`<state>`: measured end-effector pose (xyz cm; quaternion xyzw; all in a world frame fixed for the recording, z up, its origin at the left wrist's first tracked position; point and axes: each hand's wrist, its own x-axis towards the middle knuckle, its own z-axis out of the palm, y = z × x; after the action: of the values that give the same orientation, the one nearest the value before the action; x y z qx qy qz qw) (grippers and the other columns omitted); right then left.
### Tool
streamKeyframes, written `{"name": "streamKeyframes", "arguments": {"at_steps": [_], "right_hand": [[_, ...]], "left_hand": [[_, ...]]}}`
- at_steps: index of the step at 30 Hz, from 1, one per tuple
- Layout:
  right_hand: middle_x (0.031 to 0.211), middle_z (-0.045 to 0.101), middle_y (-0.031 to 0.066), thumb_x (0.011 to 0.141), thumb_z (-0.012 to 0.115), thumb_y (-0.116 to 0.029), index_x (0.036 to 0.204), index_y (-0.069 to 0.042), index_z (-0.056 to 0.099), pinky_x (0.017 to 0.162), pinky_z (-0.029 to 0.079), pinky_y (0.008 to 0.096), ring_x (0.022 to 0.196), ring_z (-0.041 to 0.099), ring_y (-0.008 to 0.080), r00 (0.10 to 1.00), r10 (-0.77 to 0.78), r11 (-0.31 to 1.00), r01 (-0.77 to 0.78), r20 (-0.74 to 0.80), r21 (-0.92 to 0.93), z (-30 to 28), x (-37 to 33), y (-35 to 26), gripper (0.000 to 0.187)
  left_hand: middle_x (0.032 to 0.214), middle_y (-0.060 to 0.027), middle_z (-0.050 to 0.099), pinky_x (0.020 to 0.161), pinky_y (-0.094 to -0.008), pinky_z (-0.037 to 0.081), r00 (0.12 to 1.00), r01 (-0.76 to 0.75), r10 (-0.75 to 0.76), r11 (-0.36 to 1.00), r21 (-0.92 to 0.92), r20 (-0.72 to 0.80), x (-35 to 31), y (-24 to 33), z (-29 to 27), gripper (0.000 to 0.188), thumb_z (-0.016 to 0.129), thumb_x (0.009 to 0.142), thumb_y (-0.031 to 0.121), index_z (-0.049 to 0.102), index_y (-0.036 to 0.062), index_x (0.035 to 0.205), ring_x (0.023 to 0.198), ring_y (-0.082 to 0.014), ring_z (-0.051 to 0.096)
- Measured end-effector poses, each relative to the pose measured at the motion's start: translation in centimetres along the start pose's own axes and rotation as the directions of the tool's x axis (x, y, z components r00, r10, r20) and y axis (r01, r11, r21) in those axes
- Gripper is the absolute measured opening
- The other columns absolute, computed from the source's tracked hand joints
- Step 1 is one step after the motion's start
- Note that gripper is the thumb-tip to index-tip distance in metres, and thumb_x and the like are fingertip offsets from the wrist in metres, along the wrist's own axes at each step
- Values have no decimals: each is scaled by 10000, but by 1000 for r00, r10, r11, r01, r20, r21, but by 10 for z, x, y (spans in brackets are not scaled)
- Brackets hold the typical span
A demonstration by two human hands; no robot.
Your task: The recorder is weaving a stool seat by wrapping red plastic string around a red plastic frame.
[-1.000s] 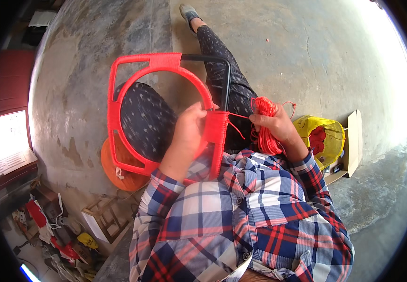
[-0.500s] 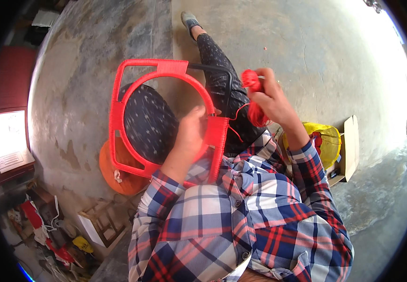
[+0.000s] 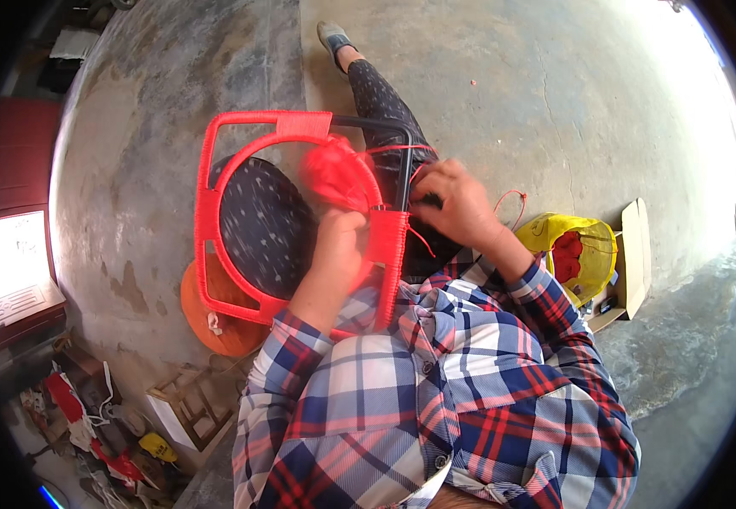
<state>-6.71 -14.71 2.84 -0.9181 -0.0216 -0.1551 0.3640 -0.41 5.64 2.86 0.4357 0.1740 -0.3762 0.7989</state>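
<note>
On my lap a rectangular frame with a round ring inside it stands tilted, mostly wrapped in red cord. One corner still shows bare black bar. My left hand is closed round the frame's ring beside the wrapped lower right part. Just above that hand a blurred bundle of red cord lies across the ring; what supports it is unclear. From it a strand crosses the black bar to the right. My right hand is right of the bar, fingers curled; what they pinch is hidden. A short cord end hangs below it.
On the right stands a yellow bag with red stuff inside, next to an open cardboard box. An orange round stool top is beside my left leg. Wooden frames and assorted clutter lie at lower left.
The red cord bundle has gone from my right hand to the inside of the frame, above my left hand. My right hand has come down and left, close to the black bar.
</note>
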Motion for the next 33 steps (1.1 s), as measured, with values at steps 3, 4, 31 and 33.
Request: {"name": "streamKeyframes", "arguments": {"at_steps": [3, 4, 31, 33], "right_hand": [[1083, 610, 135, 690, 782, -153, 1035, -37, 640, 866, 482, 393, 1005, 577, 338, 970, 39, 996, -57, 240, 69, 3, -5, -20, 390], [1084, 609, 137, 696, 780, -158, 1053, -41, 644, 862, 483, 391, 999, 576, 343, 974, 53, 990, -79, 219, 113, 13, -7, -14, 400], [927, 654, 43, 830, 678, -63, 1026, -25, 609, 681, 503, 259, 780, 610, 107, 797, 413, 206, -553, 441, 807, -6, 6, -23, 211], [894, 655, 29, 826, 695, -39, 1002, -18, 622, 679, 505, 260, 765, 613, 99, 806, 356, 229, -566, 472, 792, -3, 11, -29, 192]], "left_hand": [[1018, -180, 644, 804, -387, 567, 988, 137, -141, 988, 65, 61, 1, 0, 2, 363, 438, 754, -69, 565, -65, 1093, 908, -283, 666], [985, -189, 658, 821, -400, 562, 978, 185, -188, 982, 43, 94, 4, 0, 1, 330, 450, 780, -46, 565, -78, 1087, 888, -294, 674], [1028, -70, 628, 849, -303, 528, 983, -103, 95, 994, 44, 154, -14, 6, 16, 221, 472, 959, 25, 554, -9, 1161, 938, -154, 628], [1031, -75, 632, 838, -291, 525, 978, -127, 111, 989, 80, 177, -12, 7, 13, 212, 480, 957, 19, 559, -12, 1152, 925, -145, 630]]}}
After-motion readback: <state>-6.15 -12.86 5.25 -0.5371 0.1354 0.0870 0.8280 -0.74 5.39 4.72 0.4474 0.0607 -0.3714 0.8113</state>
